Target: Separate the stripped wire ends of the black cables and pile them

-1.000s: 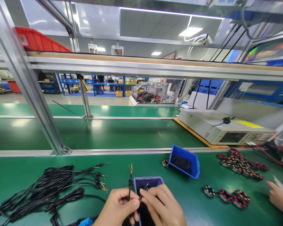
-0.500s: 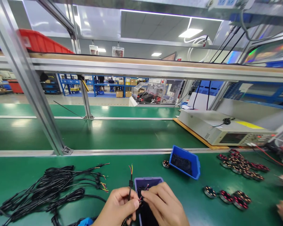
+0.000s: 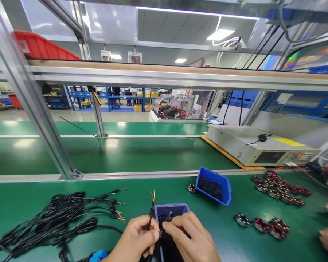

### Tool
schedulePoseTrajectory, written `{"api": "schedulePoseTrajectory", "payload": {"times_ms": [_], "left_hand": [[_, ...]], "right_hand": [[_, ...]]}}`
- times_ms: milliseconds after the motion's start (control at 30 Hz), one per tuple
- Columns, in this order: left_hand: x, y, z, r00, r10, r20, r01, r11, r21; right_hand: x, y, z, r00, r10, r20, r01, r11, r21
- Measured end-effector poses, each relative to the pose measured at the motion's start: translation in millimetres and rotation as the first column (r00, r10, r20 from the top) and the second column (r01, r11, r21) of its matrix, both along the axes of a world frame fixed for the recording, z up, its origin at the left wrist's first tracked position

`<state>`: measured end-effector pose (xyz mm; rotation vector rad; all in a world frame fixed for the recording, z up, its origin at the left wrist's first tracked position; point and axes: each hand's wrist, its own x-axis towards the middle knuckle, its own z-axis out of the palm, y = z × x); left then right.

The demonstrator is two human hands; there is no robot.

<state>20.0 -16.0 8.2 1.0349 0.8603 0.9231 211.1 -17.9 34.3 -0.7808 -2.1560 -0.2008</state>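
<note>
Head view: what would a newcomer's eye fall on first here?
Probably the left hand at bottom centre, pinching a black cable with red and yellow wire ends, and the right hand close beside it, over a purple bin. Next might come the cable pile at lower left on the green table, then the red bin on the shelf at upper left.

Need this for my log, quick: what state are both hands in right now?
Left hand: closed, holding a black cable.
Right hand: curled beside the left; whether it grips anything cannot be told.
</note>
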Motion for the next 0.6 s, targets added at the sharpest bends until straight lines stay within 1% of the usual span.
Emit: {"api": "schedulePoseTrajectory", "payload": {"times_ms": [133, 233, 467, 600], "left_hand": [[-0.4, -0.5, -3.1, 1.0, 0.019, 0.004, -0.019, 1.0, -0.004], [-1.5, -1.2, -3.2, 1.0, 0.007, -0.009, -0.008, 1.0, -0.008], [-2.1, -3.3, 1.8, 1.0, 0.0, -0.022, -0.001, 0.999, -0.045], [-2.4, -3.5, 3.9, 1.0, -0.005, -0.025, 0.004, 0.999, -0.046]], "right_hand": [[0.9, 0.2, -1.3, 1.0, 0.005, 0.017, -0.005, 1.0, 0.001], [2.1, 0.1, -1.6, 0.999, 0.017, 0.03, -0.016, 1.0, -0.018], [4.9, 1.0, -5.7, 0.998, 0.028, 0.064, -0.025, 0.998, -0.052], [2.4, 2.0, -8.9, 0.998, 0.032, 0.053, -0.029, 0.998, -0.051]]}}
